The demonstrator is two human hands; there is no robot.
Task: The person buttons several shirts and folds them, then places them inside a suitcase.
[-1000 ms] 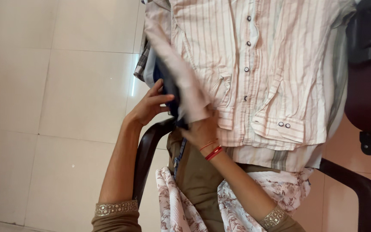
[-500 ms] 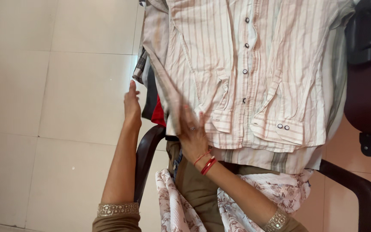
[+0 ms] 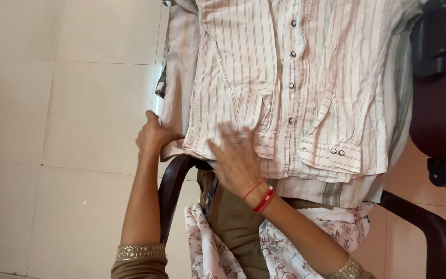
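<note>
Striped shirt [image 3: 285,88] atop chair [image 3: 174,181] pile

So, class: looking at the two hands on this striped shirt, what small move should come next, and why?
Probably slide the right hand flat across the shirt toward the cuff. That hand lies open on the lower front, the left hand pinches the sleeve folded along the side edge, and wrinkles show across the front.

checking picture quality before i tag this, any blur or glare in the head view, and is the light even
Head view: the right hand is motion-blurred at the fingers, while the left hand and the striped shirt are fairly sharp; a small bright glare streak sits on the floor tile beside the shirt; light is soft and warm, shadows faint.
</note>
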